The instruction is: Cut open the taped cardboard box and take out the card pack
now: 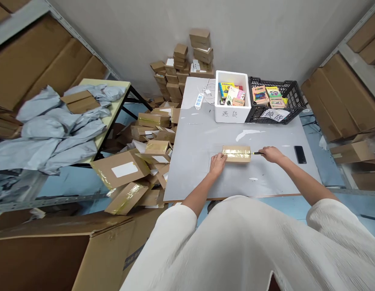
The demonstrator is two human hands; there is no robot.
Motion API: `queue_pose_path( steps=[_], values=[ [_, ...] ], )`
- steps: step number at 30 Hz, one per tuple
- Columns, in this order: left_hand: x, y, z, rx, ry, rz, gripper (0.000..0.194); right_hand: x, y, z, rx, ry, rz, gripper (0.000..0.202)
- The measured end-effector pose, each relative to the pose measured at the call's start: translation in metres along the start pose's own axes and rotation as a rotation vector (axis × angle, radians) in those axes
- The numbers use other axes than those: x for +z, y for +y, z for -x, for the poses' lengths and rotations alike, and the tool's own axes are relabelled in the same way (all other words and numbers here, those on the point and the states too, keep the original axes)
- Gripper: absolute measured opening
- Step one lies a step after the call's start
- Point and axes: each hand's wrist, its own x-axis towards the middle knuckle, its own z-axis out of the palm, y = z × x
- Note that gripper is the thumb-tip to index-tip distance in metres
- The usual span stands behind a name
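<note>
Right hand (271,154) grips a cutter (257,153), partly hidden; curled left hand (218,163) holds the box (238,158).

The one view comes from a camera on the person's head, looking forward and steeply down. It sits above the near side of the table (199,139) — close enough that the shirt (244,242) fills the lower frame. The left hand (217,163) and right hand (271,154) fall right of centre, the wall (260,36) behind — shelves (355,56) flanking the wide field.
</note>
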Motion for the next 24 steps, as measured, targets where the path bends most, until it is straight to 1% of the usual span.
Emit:
queue_pose_path(
  steps=[2,5,10,13,17,24],
  values=[
    [-0.001,0.002,0.0,0.002,-0.011,-0.053,0.031,0.003,0.002,0.001,-0.009,0.005,-0.014,0.033],
    [-0.005,0.008,0.0,-0.005,-0.045,-0.201,0.036,0.005,0.007,0.003,-0.053,-0.001,-0.052,0.034],
    [-0.011,0.026,-0.005,-0.018,-0.13,-0.426,0.042,0.012,0.016,0.009,-0.107,0.007,-0.121,0.036],
    [-0.012,0.035,-0.01,-0.017,-0.175,-0.498,0.044,0.02,0.02,0.014,-0.106,0.051,-0.166,0.037],
    [-0.012,0.043,-0.017,-0.01,-0.234,-0.564,0.045,0.033,0.025,0.021,-0.082,0.09,-0.274,0.037],
    [-0.01,0.053,-0.023,-0.03,-0.269,-0.642,0.034,0.053,0.031,0.028,-0.068,0.14,-0.468,0.037]
  ],
)
